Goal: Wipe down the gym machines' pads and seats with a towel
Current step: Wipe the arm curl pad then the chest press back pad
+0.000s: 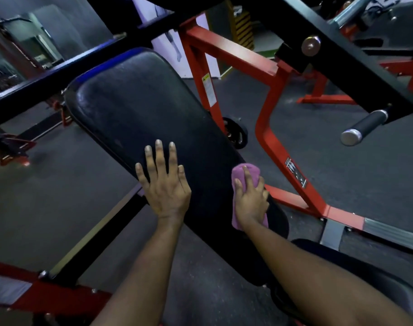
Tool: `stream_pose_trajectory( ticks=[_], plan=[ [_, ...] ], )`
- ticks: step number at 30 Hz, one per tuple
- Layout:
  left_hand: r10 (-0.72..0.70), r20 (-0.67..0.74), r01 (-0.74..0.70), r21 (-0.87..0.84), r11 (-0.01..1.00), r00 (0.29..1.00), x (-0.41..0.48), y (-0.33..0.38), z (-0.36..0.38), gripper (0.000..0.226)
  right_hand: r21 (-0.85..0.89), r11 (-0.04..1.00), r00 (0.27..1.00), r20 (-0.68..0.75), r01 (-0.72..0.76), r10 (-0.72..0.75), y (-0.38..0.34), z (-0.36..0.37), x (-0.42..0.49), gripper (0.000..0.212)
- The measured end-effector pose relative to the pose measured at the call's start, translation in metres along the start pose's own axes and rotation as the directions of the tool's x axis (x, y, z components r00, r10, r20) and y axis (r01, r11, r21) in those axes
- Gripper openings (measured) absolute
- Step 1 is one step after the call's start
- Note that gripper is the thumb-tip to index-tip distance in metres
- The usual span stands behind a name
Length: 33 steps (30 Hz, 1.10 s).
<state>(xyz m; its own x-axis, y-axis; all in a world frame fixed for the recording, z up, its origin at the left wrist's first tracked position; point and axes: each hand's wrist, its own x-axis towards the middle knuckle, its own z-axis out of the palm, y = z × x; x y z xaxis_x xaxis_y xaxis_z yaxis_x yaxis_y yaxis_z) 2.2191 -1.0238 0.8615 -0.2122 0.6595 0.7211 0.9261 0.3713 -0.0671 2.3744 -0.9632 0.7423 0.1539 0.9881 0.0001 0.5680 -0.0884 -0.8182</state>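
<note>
A long black back pad [135, 109] slants from the upper left down toward the lower right on a red and black gym machine. My left hand [164, 182] lies flat on the pad's lower left part, fingers straight and spread. My right hand [250, 198] grips a folded pink towel [245, 171] and presses it against the pad's right edge. Part of the towel sticks out above and below that hand. The black seat [356, 262] shows at the lower right, partly hidden by my right forearm.
The red frame [269, 137] runs along the right of the pad. A black lever arm with a grip handle [365, 125] juts out at the upper right. A weight plate [236, 135] sits behind the pad. Dark rubber floor [48, 196] surrounds the machine.
</note>
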Motion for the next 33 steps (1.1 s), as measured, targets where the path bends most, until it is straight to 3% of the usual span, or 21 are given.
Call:
stream_pose_trajectory(
  ticks=[4,6,8,10,12,18,21,23,27,30,33],
  plan=[
    [0.028,0.006,-0.029,0.010,1.000,1.000,-0.001,-0.001,0.001,0.053,0.272,0.956,0.989,-0.068,-0.106,0.129,-0.015,-0.015,0.007,0.056],
    [0.038,-0.003,-0.038,0.003,0.999,0.999,-0.001,-0.001,0.001,0.053,0.400,0.916,0.987,-0.144,-0.003,0.066,-0.055,-0.022,0.018,0.059],
    [0.046,-0.018,-0.046,-0.010,0.999,0.999,0.000,-0.002,0.000,0.054,0.471,0.864,0.980,-0.167,0.178,-0.111,-0.106,-0.027,0.021,0.064],
    [0.061,-0.037,-0.062,-0.011,0.998,0.997,0.000,-0.002,0.000,0.055,0.246,0.871,0.905,-0.143,0.425,-0.401,-0.139,-0.024,0.018,0.066],
    [0.081,-0.051,-0.081,-0.001,0.997,0.995,0.000,-0.002,0.001,0.055,0.032,0.842,0.841,-0.072,0.539,-0.536,-0.137,-0.017,0.023,0.059],
    [0.153,-0.058,-0.153,0.012,0.988,0.986,-0.001,-0.004,0.005,0.053,-0.009,0.960,0.956,-0.085,0.281,-0.281,-0.058,-0.005,0.043,0.051],
    [0.252,-0.048,-0.249,0.061,0.967,0.966,-0.004,-0.003,0.007,0.051,-0.037,0.998,0.997,-0.045,0.053,-0.055,0.010,0.004,0.037,0.049],
    [0.298,-0.049,-0.294,0.081,0.952,0.953,-0.005,-0.002,0.007,0.050,0.008,0.992,0.992,0.005,-0.123,0.123,0.062,0.007,0.028,0.049],
    [0.308,-0.055,-0.302,0.093,0.949,0.950,-0.006,-0.001,0.009,0.049,0.123,0.964,0.971,-0.004,-0.238,0.240,0.091,-0.004,0.021,0.049],
    [0.304,-0.057,-0.297,0.104,0.949,0.951,-0.005,-0.001,0.008,0.049,0.296,0.938,0.964,-0.136,-0.182,0.230,0.034,-0.012,0.032,0.052],
    [0.301,-0.049,-0.295,0.102,0.950,0.952,-0.006,-0.001,0.008,0.049,0.352,0.929,0.993,-0.060,0.116,-0.101,-0.027,-0.017,0.036,0.061]
  ],
)
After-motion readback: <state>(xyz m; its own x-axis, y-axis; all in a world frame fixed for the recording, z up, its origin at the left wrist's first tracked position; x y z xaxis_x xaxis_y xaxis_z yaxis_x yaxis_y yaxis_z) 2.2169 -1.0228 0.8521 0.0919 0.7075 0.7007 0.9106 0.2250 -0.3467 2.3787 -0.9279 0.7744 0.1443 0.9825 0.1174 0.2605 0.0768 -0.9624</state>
